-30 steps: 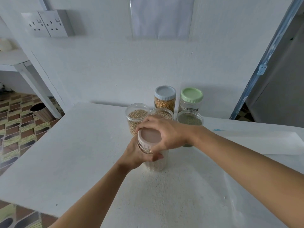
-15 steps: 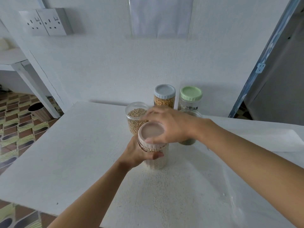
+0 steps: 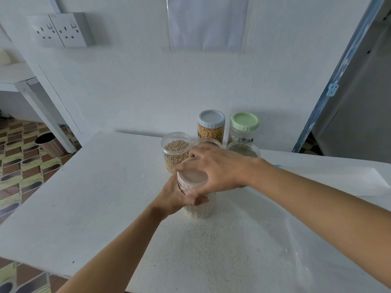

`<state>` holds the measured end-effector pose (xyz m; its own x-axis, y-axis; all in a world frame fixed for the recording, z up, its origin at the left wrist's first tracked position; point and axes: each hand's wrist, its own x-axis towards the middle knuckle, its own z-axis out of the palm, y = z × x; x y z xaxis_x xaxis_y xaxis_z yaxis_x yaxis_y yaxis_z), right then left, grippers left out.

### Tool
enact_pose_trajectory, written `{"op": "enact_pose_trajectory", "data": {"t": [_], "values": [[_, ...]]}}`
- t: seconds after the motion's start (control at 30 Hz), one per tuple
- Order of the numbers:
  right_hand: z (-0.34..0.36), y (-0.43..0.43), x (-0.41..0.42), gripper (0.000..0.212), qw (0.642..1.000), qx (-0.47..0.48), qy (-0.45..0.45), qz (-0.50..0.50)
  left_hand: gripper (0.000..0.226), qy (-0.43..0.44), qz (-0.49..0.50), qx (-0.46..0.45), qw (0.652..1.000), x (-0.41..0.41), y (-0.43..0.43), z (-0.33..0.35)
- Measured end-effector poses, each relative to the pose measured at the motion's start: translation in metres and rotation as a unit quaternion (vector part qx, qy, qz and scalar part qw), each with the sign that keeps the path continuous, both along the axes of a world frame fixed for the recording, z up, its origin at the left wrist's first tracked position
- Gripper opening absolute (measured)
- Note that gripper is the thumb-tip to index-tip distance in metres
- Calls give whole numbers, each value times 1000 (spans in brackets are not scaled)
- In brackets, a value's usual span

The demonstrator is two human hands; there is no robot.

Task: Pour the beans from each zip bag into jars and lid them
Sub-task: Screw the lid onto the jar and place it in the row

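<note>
White wall and white table (image 3: 84, 197) set the scene for a job that looks past its midpoint. Near the middle of the table, the left hand (image 3: 175, 197) wraps its grip round a clear jar (image 3: 200, 211) of pale grains. The right hand (image 3: 215, 168) curls fingers and thumb over the pink lid (image 3: 191, 176) seated on that jar's mouth. Whether the lid is fully tight cannot be told.

Far back against the wall, the grey-lidded jar (image 3: 211, 127) of yellow beans and the green-lidded jar (image 3: 244, 129) appear finished. Just in front of them stand 3 filled jars without lids:
- the tan-bean jar (image 3: 176, 152) on the left
- the middle jar (image 3: 203, 141), half hidden by the right hand
- the dark-bean jar (image 3: 246, 150) on the right

Clear plastic (image 3: 306, 275), possibly an emptied zip bag, lies flat at the near right. Pouring seems largely done. By this count 3 lids remain to fit, and no spare lids are in view.
</note>
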<state>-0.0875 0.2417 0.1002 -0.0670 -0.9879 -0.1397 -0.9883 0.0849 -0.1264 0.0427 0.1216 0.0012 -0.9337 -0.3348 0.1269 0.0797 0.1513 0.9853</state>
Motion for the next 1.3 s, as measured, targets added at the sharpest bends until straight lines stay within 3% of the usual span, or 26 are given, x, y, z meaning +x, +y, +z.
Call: {"op": "enact_pose_trajectory", "data": {"t": [0.2,0.37,0.53,0.6,0.67,0.7,0.83,1.1,1.2,1.3], "values": [[-20,-4,16,64,980,-109,164,-18,72,43,14,-24,999,-3,3,-12],[-28,-4,20,62,975,-148,164,-35,59,71,9,-12,997,0,6,-15],[-40,-1,16,68,974,-210,42,-74,73,21,24,-42,999,4,6,-8],[-47,3,11,75,964,-207,-115,-117,79,-38,35,-52,997,13,7,-14],[-53,8,6,81,930,-192,-283,-135,87,-93,39,-65,993,25,3,-22],[-55,10,4,83,919,-186,-325,-127,89,-105,32,-67,992,28,0,-26],[-53,10,3,81,912,-180,-351,-110,94,-106,25,-79,991,25,-10,-23],[-66,2,17,80,913,-268,-276,-137,71,-72,80,-118,987,20,-14,-18],[-56,6,17,83,906,-230,-322,-153,80,-126,20,-143,982,19,-20,-1],[-50,11,6,99,926,-158,-310,-145,92,-174,-89,-82,977,26,-32,14]]}}
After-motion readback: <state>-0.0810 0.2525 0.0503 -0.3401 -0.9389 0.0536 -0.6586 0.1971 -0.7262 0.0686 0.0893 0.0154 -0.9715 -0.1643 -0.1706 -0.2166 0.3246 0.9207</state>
